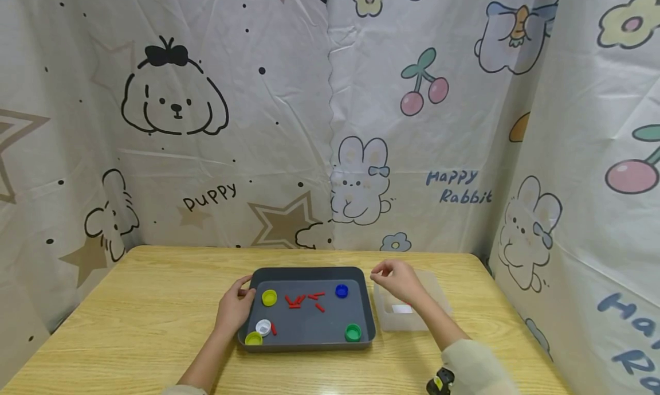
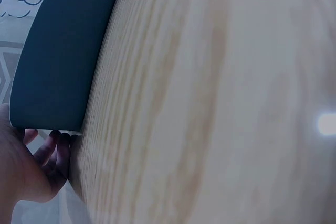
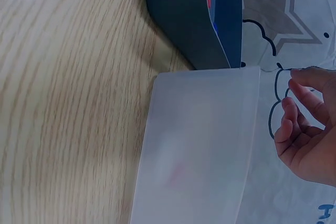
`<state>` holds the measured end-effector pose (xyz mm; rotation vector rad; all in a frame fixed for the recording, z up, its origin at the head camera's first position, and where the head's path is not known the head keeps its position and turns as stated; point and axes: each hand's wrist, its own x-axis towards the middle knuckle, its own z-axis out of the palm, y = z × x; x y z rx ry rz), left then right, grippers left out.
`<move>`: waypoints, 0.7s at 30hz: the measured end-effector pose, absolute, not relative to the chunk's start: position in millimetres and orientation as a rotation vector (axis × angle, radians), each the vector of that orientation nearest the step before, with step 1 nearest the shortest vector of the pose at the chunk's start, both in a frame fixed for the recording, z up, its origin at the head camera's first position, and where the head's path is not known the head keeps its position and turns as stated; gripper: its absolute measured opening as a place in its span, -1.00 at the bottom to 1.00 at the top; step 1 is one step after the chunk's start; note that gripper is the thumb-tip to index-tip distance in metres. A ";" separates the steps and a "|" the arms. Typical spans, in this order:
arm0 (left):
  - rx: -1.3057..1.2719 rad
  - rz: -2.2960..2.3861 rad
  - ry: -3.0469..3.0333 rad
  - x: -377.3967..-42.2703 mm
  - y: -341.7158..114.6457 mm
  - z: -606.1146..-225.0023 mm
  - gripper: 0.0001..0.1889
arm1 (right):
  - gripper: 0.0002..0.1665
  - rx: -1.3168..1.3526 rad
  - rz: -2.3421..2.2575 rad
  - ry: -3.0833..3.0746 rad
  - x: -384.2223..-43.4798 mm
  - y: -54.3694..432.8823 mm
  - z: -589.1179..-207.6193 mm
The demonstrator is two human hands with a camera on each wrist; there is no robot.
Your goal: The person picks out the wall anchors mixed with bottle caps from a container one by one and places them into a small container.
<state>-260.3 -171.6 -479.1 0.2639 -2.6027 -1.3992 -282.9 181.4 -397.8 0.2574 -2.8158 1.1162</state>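
Note:
A dark grey tray (image 1: 304, 347) lies on the table, with my left hand (image 1: 234, 309) gripping its left edge, thumb at the rim. In the left wrist view the fingers (image 2: 62, 153) curl at the tray's end (image 2: 58, 66). Inside the tray are several small red sticks (image 1: 294, 306), two yellow caps (image 1: 269, 297), a white cap (image 1: 263, 327), a blue cap (image 1: 342, 291) and a green cap (image 1: 353, 332). My right hand (image 1: 399, 280) is raised over a translucent box (image 1: 392, 324), fingers curled and thumb against the index finger (image 3: 307, 98); nothing shows between them.
The translucent box (image 3: 199, 145) stands close against the tray's right side; a white label (image 1: 402, 309) and a bit of red show in it. The pale wooden table (image 1: 154, 303) ends at a patterned curtain (image 1: 289, 154) behind and at both sides.

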 end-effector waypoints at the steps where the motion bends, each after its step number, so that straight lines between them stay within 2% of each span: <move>1: 0.264 -1.400 -2.604 -260.1 -171.6 -478.9 -0.56 | -0.92 0.262 1.116 -2.813 -283.0 179.5 -398.0; 21: 0.264 -1.397 -2.601 -260.8 -172.1 -481.1 -0.56 | -0.96 0.338 1.164 -2.802 -281.1 149.1 -407.5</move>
